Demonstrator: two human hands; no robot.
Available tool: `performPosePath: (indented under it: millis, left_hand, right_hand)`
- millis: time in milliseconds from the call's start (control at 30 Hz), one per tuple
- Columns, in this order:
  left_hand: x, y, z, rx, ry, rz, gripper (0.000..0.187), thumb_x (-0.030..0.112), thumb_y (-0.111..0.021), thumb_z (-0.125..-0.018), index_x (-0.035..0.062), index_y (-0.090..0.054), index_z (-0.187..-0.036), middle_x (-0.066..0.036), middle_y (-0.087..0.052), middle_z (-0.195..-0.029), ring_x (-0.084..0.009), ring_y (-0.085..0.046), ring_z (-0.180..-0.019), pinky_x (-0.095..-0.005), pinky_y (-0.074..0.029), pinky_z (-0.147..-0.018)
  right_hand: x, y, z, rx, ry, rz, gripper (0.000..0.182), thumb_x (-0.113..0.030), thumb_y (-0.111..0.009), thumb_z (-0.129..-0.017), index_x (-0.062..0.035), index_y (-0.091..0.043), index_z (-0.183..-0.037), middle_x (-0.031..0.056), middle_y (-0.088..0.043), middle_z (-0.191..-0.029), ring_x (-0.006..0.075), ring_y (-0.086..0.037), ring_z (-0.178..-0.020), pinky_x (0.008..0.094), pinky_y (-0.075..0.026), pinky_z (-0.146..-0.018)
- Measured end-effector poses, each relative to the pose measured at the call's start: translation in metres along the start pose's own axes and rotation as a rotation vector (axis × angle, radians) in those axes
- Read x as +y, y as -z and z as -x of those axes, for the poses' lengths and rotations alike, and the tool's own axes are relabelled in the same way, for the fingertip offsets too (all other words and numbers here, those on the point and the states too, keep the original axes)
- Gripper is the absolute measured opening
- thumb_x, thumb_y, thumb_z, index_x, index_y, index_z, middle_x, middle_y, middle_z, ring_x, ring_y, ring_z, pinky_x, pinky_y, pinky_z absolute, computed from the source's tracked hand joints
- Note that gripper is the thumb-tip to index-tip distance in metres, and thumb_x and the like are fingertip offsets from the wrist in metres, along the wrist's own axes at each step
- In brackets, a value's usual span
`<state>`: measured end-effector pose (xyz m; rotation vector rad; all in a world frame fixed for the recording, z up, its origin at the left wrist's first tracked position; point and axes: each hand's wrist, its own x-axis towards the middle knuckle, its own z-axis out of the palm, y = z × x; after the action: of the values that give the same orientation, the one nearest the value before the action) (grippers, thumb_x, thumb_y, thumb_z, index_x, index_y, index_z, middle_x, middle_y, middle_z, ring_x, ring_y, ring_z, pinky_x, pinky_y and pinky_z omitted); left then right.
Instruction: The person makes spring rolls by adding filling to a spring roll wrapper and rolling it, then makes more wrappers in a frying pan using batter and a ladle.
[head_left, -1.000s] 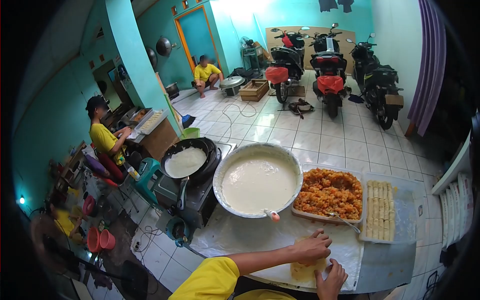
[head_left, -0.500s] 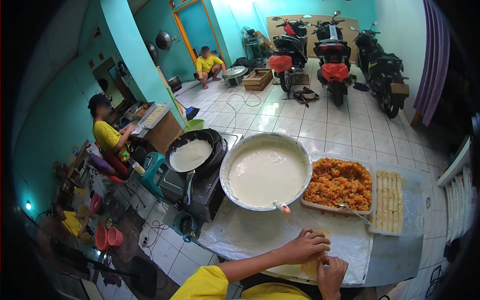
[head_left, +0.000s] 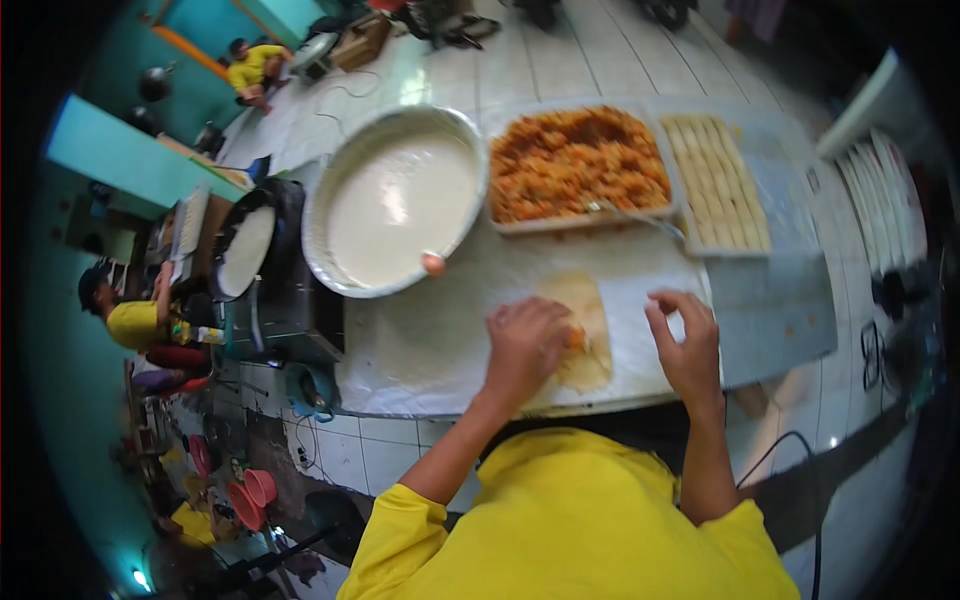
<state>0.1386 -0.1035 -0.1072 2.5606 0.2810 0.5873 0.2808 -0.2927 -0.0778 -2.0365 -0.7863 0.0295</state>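
Note:
On the white-covered table lies a thin, pale yellow crepe wrapper (head_left: 590, 295), with a small lump of orange filling (head_left: 576, 338) on its middle. My left hand (head_left: 528, 342) is over the wrapper's left side, its slightly blurred fingers curled together against the wrapper and filling. The hand hides part of both. To the right, my right hand (head_left: 685, 338) is raised apart from the wrapper, thumb and fingers spread with nothing between them. Beyond the hands stands a tub of orange chopped filling (head_left: 580, 165), with a spoon handle (head_left: 650, 222) at its front right corner.
A large basin of white batter (head_left: 400, 200) stands left of the tub. A pan with a pale crepe (head_left: 246, 252) sits on the stove. Rolled pieces (head_left: 715, 185) fill part of a clear tray at right. Co-workers in yellow (head_left: 138, 325) sit at left and far back.
The view has tilted down and turned. My right hand has come off the wrapper and opened to the right. My left hand stays at the wrapper, where orange filling now shows.

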Motion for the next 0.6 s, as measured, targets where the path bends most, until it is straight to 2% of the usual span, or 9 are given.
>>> performPosePath:
  millis: [33, 100, 267, 333, 467, 600]
  left_hand:
    - [0.0, -0.003, 0.004, -0.026, -0.004, 0.025, 0.023, 0.015, -0.077, -0.084, 0.0125, -0.07, -0.106, -0.003, -0.071, -0.111, -0.0242, -0.063, -0.11, -0.0442, -0.034, -0.098]
    - [0.0, -0.008, 0.006, 0.053, 0.114, 0.008, 0.025, 0.017, -0.078, -0.086, 0.0105, -0.071, -0.109, -0.003, -0.071, -0.112, -0.0245, -0.063, -0.11, -0.0423, -0.034, -0.101]
    - [0.025, -0.021, 0.007, -0.007, 0.009, -0.055, 0.03, 0.027, -0.08, -0.084, 0.0128, -0.072, -0.11, -0.001, -0.069, -0.114, -0.0218, -0.058, -0.116, -0.043, -0.031, -0.103]
    - [0.028, -0.027, 0.007, -0.04, -0.01, -0.08, 0.031, 0.028, -0.08, -0.085, 0.0128, -0.072, -0.11, -0.001, -0.069, -0.114, -0.022, -0.058, -0.115, -0.0433, -0.031, -0.103]
    - [0.029, -0.03, 0.007, -0.092, -0.028, -0.115, 0.031, 0.029, -0.079, -0.086, 0.0127, -0.071, -0.111, -0.002, -0.069, -0.113, -0.0223, -0.058, -0.115, -0.044, -0.03, -0.104]
    - [0.03, -0.03, 0.01, -0.094, -0.015, -0.128, 0.03, 0.029, -0.078, -0.087, 0.0127, -0.071, -0.111, -0.002, -0.069, -0.114, -0.0223, -0.057, -0.115, -0.044, -0.029, -0.105]
  right_hand:
    - [0.003, 0.001, 0.0, 0.011, 0.003, -0.006, 0.014, -0.013, -0.07, -0.092, -0.0043, -0.07, -0.102, 0.0089, -0.069, -0.087, 0.0253, -0.065, -0.081, 0.038, -0.047, -0.081]
    - [0.009, -0.001, 0.003, 0.009, -0.006, -0.025, 0.015, -0.013, -0.071, -0.091, -0.0045, -0.07, -0.103, 0.0083, -0.07, -0.087, 0.0246, -0.066, -0.081, 0.0378, -0.046, -0.081]
    - [0.025, -0.019, 0.003, -0.088, -0.002, -0.044, 0.015, -0.014, -0.071, -0.091, -0.0055, -0.07, -0.102, 0.0084, -0.07, -0.088, 0.0256, -0.067, -0.083, 0.0392, -0.046, -0.081]
    - [0.029, -0.029, -0.003, -0.161, 0.022, 0.012, 0.016, -0.018, -0.071, -0.091, -0.0065, -0.07, -0.103, 0.0084, -0.07, -0.09, 0.0273, -0.066, -0.088, 0.0421, -0.044, -0.083]
    - [0.041, -0.049, -0.028, -0.175, 0.006, 0.073, 0.019, -0.021, -0.072, -0.09, -0.0078, -0.071, -0.104, 0.0073, -0.07, -0.092, 0.0275, -0.064, -0.096, 0.0431, -0.043, -0.088]
    - [0.044, -0.058, -0.05, -0.225, 0.0, 0.098, 0.022, -0.024, -0.074, -0.088, -0.0089, -0.071, -0.103, 0.0069, -0.071, -0.092, 0.0285, -0.064, -0.097, 0.0434, -0.042, -0.089]
